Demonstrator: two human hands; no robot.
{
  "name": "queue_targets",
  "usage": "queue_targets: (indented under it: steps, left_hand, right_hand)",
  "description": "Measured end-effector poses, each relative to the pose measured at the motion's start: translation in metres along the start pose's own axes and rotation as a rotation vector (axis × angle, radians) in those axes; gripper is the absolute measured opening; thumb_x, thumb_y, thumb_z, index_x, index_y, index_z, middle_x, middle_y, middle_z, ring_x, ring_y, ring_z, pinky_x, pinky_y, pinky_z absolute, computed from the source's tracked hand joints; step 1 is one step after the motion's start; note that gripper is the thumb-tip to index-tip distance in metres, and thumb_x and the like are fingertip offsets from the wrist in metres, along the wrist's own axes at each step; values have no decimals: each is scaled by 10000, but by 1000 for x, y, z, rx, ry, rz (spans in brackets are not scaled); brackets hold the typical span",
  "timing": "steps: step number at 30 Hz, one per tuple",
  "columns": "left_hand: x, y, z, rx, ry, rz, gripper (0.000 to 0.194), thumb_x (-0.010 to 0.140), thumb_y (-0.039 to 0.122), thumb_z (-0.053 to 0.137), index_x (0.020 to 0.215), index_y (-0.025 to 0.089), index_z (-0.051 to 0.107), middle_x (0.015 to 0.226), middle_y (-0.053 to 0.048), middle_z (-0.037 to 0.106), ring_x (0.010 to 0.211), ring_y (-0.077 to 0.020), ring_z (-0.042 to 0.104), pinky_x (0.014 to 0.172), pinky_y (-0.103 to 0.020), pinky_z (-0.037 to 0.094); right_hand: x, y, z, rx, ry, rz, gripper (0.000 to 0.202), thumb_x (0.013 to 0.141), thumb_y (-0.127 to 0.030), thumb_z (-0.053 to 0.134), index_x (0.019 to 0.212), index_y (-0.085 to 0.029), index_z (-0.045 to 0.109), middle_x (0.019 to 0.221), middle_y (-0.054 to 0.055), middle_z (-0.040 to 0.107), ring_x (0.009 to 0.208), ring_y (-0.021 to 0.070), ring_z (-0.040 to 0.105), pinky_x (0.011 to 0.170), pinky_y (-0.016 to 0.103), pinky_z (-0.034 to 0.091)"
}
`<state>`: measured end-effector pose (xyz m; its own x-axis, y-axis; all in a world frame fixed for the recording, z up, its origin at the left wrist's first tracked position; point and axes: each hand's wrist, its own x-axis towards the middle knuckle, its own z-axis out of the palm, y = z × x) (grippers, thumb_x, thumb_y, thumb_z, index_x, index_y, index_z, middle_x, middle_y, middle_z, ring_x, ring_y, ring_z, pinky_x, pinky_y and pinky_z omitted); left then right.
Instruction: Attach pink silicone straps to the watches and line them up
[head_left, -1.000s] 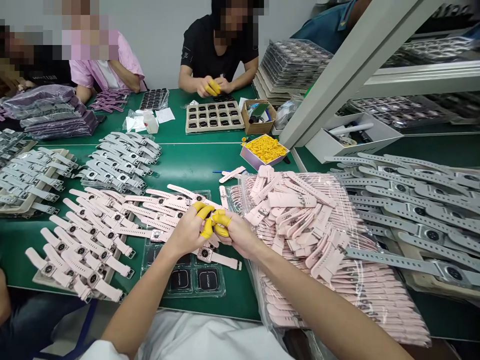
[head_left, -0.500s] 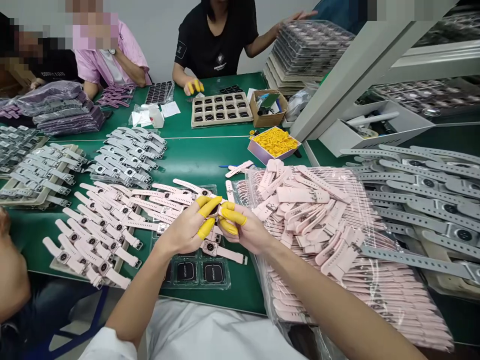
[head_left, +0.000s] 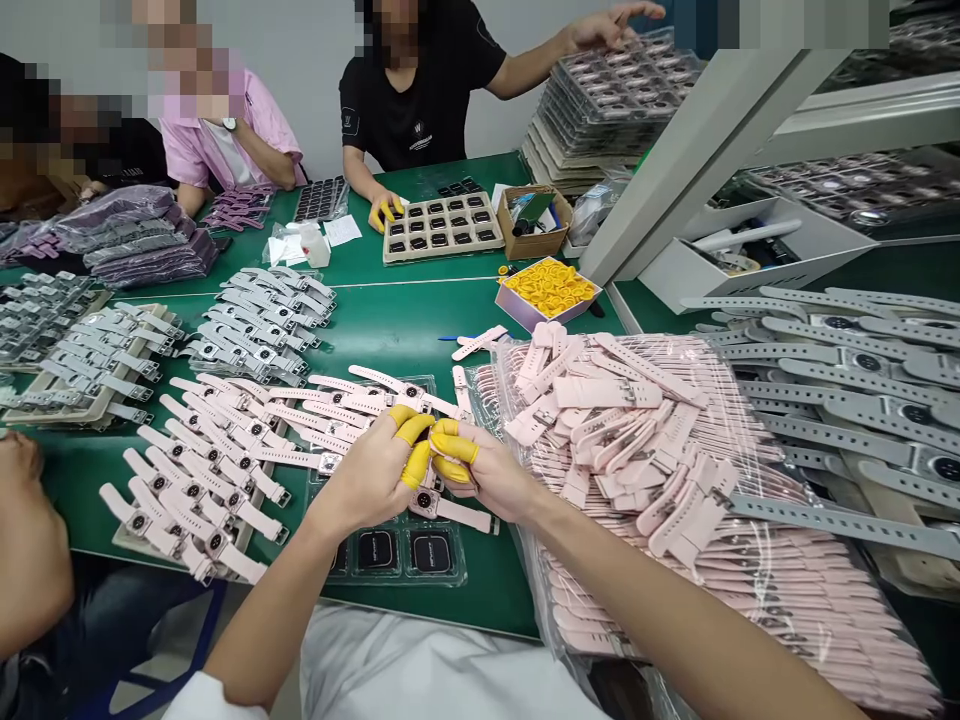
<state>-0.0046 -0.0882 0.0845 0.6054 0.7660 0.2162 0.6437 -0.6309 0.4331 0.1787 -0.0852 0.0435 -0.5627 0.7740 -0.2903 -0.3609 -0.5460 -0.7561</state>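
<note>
My left hand (head_left: 375, 468) and my right hand (head_left: 491, 470) meet over the middle of the bench, several fingertips in yellow finger cots. Both are closed, pinching a small smartwatch between them; the fingers hide most of it. Just beneath them is a clear plastic tray (head_left: 461, 578), where square black watch faces (head_left: 376, 550) sit in compartments and watches with pink straps lie across. Beside my right wrist, loose pink watch straps (head_left: 622, 395) are heaped on plastic-bagged rows of more straps (head_left: 795, 610). Left of my left hand, pink-strapped watches (head_left: 193, 490) overlap on another tray.
Grey-strapped watches lie in piles at the left (head_left: 262, 320) and right (head_left: 862, 400). Ahead stands a box of yellow finger cots (head_left: 546, 288). A slanted metal post (head_left: 675, 170) rises at the right. Across the bench, a co-worker in black (head_left: 420, 100) reaches toward stacked trays (head_left: 622, 90).
My hands have come closer together, covering the dark watch face that showed between them. The view has shifted slightly. Across the bench, the co-worker's raised hand has moved over the stacked trays.
</note>
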Motion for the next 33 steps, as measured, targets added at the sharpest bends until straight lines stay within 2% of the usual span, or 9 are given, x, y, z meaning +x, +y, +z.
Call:
queue_targets:
  steps: [4,8,11,15,18,21,27,31,33]
  left_hand:
    - [-9,-2,-8,23,-73,-32,482,1009,200,436,1489,150,449,1260,-174,646,1105,-285,666,925,-427,603]
    - [-24,-19,-33,132,-213,-224,663,909,45,400,1557,182,372,1109,-117,728,904,-247,715,782,-359,599]
    - [-39,-37,-56,253,-255,-294,540,914,45,386,1417,181,533,1081,-117,735,932,-269,702,813,-384,574]
    - [-62,-55,-73,291,-307,-288,379,976,105,347,1172,193,660,1090,-130,709,1013,-288,664,893,-410,527]
    - [-79,-61,-70,91,-459,-417,276,1039,250,387,1170,211,627,1048,-83,718,910,-240,679,769,-319,517]
    - [-90,-62,-55,32,-577,-406,235,1016,209,413,1026,209,648,970,-73,703,853,-221,662,732,-295,482]
    - [-104,-56,-14,343,-395,-286,321,976,54,353,964,167,653,972,-123,652,915,-276,602,849,-412,468]
    - [-134,-42,0,495,-103,-355,255,1036,201,429,1030,159,680,1253,-204,649,1101,-361,572,910,-502,443]
    - [-151,-36,4,490,-83,-375,246,1030,207,452,1064,160,691,1227,-190,662,1081,-360,574,868,-484,444]
  right_hand:
    - [-2,-1,-3,-220,-13,-142,446,879,-646,671,894,-239,490,565,-96,424,467,101,306,463,233,260]
    - [-6,-8,-12,-958,-18,-288,383,1023,-583,497,910,-221,546,748,-4,575,658,167,496,628,299,371]
    - [-7,-12,-18,-1400,-21,-222,370,1097,-443,376,889,-210,577,883,52,646,778,204,574,695,321,379]
    - [-10,-7,-9,-1654,-95,-157,327,1111,-343,361,995,-198,630,1019,95,690,893,232,649,737,320,412]
    - [-15,2,8,-1733,-242,-89,238,1101,-301,401,1101,-189,611,953,77,728,807,232,684,654,317,399]
    - [-18,14,22,-1838,-382,18,136,1052,-176,469,1034,-180,604,918,83,752,772,244,704,602,329,379]
    - [-17,27,24,-1933,-359,77,136,1042,-169,479,998,-184,606,898,147,746,782,283,702,618,348,411]
    - [-26,5,19,-1963,-287,57,133,1041,-291,536,989,-206,625,988,141,720,899,300,683,711,368,469]
    - [-24,-15,12,-2022,-178,34,150,1037,-311,544,1031,-201,644,1001,143,702,933,307,663,766,388,482]
